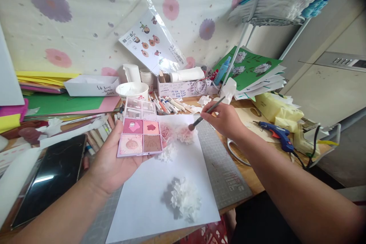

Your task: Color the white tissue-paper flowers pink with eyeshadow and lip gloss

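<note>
My left hand (114,162) grips an open makeup palette (140,137) with several pans in pinks and brown, its clear lid tilted up at the back. In my right hand (221,116) a makeup brush (208,113) is pinched by its dark handle, bristles down at a pink-tinted paper flower (185,133). Another pinkish flower (166,131) is partly hidden behind the palette. A small white flower (166,153) lies just right of the palette. Nearer me sits a larger white ruffled flower (185,198). All rest on a white paper sheet (145,206).
Under the sheet is a grey cutting mat (225,171). A dark tablet (50,183) lies at left. At right are a blue glue gun (276,133) and a yellow tissue pack (277,108). Behind stand a paper bowl (132,89), pens (168,103) and green paper (246,65) bearing flowers.
</note>
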Demonstrator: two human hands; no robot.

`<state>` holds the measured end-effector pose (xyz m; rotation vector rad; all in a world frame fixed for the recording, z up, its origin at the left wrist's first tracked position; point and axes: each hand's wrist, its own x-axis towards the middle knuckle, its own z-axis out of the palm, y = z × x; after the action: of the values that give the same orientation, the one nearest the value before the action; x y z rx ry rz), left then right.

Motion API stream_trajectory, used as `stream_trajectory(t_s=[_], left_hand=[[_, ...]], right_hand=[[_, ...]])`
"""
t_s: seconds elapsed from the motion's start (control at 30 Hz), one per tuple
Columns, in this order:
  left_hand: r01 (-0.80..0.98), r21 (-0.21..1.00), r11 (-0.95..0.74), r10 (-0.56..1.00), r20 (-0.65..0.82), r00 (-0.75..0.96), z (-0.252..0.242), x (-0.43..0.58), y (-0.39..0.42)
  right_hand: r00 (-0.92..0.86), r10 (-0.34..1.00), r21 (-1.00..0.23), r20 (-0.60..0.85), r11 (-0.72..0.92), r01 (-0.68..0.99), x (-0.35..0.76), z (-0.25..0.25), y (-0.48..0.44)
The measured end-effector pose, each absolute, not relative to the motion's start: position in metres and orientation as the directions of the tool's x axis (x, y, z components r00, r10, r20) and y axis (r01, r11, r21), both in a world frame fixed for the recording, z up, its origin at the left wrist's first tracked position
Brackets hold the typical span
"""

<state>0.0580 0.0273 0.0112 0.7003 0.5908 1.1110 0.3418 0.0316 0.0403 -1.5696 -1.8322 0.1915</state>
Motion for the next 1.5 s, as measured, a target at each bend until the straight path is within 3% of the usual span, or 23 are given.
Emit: stream_trajectory(t_s=[0.47,0.8,0.97,1.07,1.13,1.27,1.5], left_hand=[[-0.581,0.774,0.251,0.953,-0.093,0.288,0.01,0.059,0.028],[-0.616,0.731,0.294,0.943,-0.116,0.312,0.015,0.057,0.027],[-0.587,0.705,0.398,0.902,-0.184,0.39,0.016,0.065,0.016],[-0.589,0.671,0.45,0.872,-0.187,0.453,0.014,0.071,0.01],[-0.589,0.657,0.47,0.857,-0.18,0.484,0.012,0.074,0.006],[-0.566,0.608,0.557,0.79,-0.177,0.587,0.008,0.078,-0.003],[-0.536,0.578,0.615,0.723,-0.143,0.676,0.0,0.077,-0.005]], right_hand=[[-0.099,0.87,-0.495,0.483,0.365,0.788,0.326,0.032,0.036],[0.031,0.869,-0.577,0.494,0.301,0.76,0.333,0.039,0.038],[0.125,0.816,-0.671,0.565,0.366,0.644,0.322,0.056,0.014],[0.121,0.818,-0.781,0.562,0.477,0.403,0.309,0.061,-0.001],[0.106,0.821,-0.809,0.561,0.517,0.278,0.299,0.061,-0.007],[0.004,0.847,-0.831,0.532,0.521,0.194,0.285,0.059,-0.012],[-0.248,0.833,-0.803,0.495,0.547,0.235,0.282,0.065,-0.02]])
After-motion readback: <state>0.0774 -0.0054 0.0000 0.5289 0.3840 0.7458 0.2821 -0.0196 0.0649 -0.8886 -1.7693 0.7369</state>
